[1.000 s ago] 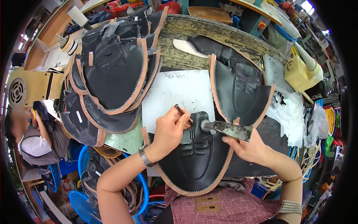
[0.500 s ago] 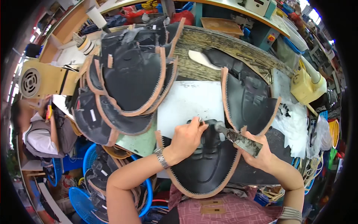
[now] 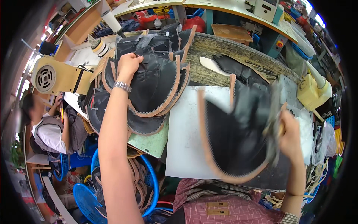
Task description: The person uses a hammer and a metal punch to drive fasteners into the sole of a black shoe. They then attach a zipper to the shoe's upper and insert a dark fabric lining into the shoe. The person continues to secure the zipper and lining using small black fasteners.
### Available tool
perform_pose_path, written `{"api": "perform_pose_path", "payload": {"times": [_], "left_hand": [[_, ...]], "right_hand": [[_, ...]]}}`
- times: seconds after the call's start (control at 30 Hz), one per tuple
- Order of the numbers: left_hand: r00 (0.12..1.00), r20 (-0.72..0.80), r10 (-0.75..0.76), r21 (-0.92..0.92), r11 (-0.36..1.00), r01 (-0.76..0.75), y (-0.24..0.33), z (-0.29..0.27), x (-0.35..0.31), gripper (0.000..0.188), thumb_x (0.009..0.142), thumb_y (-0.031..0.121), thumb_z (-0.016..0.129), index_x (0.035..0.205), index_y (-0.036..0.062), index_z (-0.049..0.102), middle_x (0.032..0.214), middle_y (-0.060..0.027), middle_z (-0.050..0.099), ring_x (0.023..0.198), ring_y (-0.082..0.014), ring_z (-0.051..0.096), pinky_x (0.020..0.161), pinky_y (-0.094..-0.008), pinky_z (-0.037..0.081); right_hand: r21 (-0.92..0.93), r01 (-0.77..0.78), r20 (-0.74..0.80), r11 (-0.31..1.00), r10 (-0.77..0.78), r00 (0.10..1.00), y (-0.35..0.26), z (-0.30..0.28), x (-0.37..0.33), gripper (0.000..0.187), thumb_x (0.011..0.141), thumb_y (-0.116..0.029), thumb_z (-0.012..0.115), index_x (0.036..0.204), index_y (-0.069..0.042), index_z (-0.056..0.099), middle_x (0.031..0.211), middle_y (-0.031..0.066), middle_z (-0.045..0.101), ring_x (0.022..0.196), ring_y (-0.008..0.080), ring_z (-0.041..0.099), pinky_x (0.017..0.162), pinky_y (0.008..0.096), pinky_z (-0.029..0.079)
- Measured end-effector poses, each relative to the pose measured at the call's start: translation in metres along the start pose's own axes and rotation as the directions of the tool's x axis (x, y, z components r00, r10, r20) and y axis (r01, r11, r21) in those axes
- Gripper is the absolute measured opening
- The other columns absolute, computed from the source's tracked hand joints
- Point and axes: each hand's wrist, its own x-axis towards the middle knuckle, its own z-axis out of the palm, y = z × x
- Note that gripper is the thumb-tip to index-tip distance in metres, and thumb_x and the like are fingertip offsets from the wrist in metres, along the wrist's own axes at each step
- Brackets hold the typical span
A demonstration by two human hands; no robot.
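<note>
My left hand is over the pile of black leather shoe uppers on the left, its fingers closed round a thin dark tool, probably a punch. The top upper has a toothed brown edge and lies right beneath that hand. On the right, my right hand is closed round a hammer, smeared by motion. A loose black shoe upper hangs tilted from this hand, blurred, over the white board. It partly covers another upper behind it.
A black piece with a white sole shape lies on the worn wooden board. A yellow container stands at right, a cream fan housing at left. Blue baskets hold more uppers below. Another person sits at far left.
My left hand has moved from the white board up and left to the pile. The upper on the board has been lifted and shifted right with my right hand and the hammer.
</note>
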Motion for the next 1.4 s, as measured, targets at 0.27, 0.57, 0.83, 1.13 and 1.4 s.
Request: {"api": "perform_pose_path", "payload": {"times": [0.27,0.57,0.83,1.13,1.4], "left_hand": [[0.884,-0.085,0.459,-0.122,0.876,-0.467,0.073,-0.053,-0.094,0.016,0.079,0.014,0.067,0.086,0.0000,0.066,0.074,-0.0044,0.058,0.067,-0.0108,0.054,0.061,-0.0240,0.042],[0.824,0.554,0.120,-0.490,0.847,0.206,0.095,-0.006,-0.247,0.009,0.080,0.013,0.067,0.081,0.0054,0.063,0.073,0.0044,0.055,0.065,-0.0038,0.048,0.060,-0.0193,0.039],[0.795,0.588,0.146,-0.558,0.785,0.268,0.082,0.019,-0.269,0.006,0.092,0.004,0.050,0.096,-0.0004,0.050,0.097,-0.0121,0.062,0.075,-0.0135,0.061,0.069,-0.0229,0.050],[0.808,0.569,0.152,-0.560,0.792,0.245,0.063,0.055,-0.277,0.007,0.091,0.003,0.052,0.095,-0.0019,0.048,0.088,-0.0130,0.065,0.080,-0.0153,0.064,0.070,-0.0259,0.053],[0.859,0.288,0.423,-0.390,0.871,-0.298,0.055,0.062,-0.286,0.013,0.083,0.011,0.064,0.087,0.0029,0.053,0.061,-0.0086,0.060,0.055,-0.0195,0.061,0.051,-0.0282,0.047]], "right_hand": [[-0.396,-0.143,-0.032,0.907,0.142,0.989,0.127,0.028,0.022,0.031,0.066,-0.016,0.075,0.082,-0.001,0.053,0.097,0.0109,0.057,0.078,0.0339,0.056,0.068,0.0374,0.045],[0.187,-0.231,0.050,0.955,0.225,0.973,0.030,-0.001,0.031,0.018,0.079,-0.010,0.067,0.092,0.001,0.059,0.084,0.0089,0.066,0.074,0.0167,0.063,0.067,0.0280,0.048],[0.258,0.196,0.473,0.946,-0.301,0.828,-0.005,0.044,-0.022,0.031,0.078,-0.012,0.063,0.102,0.005,0.055,0.086,0.0193,0.062,0.064,0.0347,0.061,0.059,0.0391,0.053],[0.185,0.109,0.474,0.977,-0.186,0.861,-0.020,0.045,-0.024,0.026,0.081,-0.015,0.062,0.099,0.002,0.058,0.080,0.0173,0.061,0.060,0.0340,0.060,0.053,0.0388,0.048],[0.146,0.011,0.486,0.989,-0.081,0.870,-0.041,0.011,-0.004,0.022,0.083,-0.019,0.061,0.097,-0.001,0.060,0.086,0.0124,0.063,0.071,0.0244,0.062,0.058,0.0359,0.046]]}}
